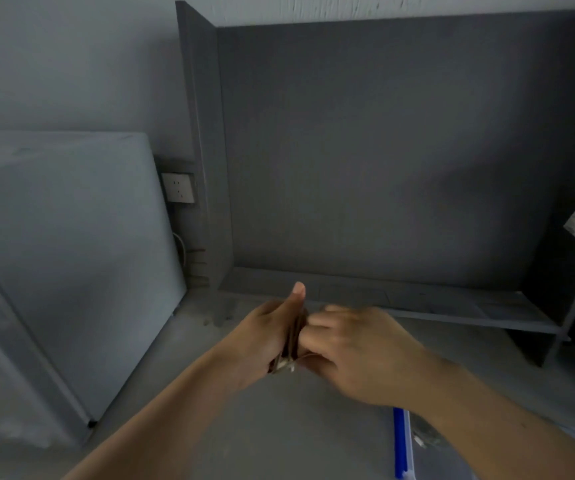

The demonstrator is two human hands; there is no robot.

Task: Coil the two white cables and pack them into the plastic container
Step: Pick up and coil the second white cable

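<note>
one plastic container (404,445), clear with a blue edge, sits nearest, just right of and below the two hands; something pale lies in it, too blurred to name. above it, over the grey desk (244,427), the left hand (262,341) is closed around a bundle of coiled cable (284,363), thumb up, a whitish end poking out below. the right hand (355,351) touches it, fingers curled and pinching the bundle. only one bundle shows. beyond the hands stand one low shelf (452,306) and one wall socket (178,187), far left.
</note>
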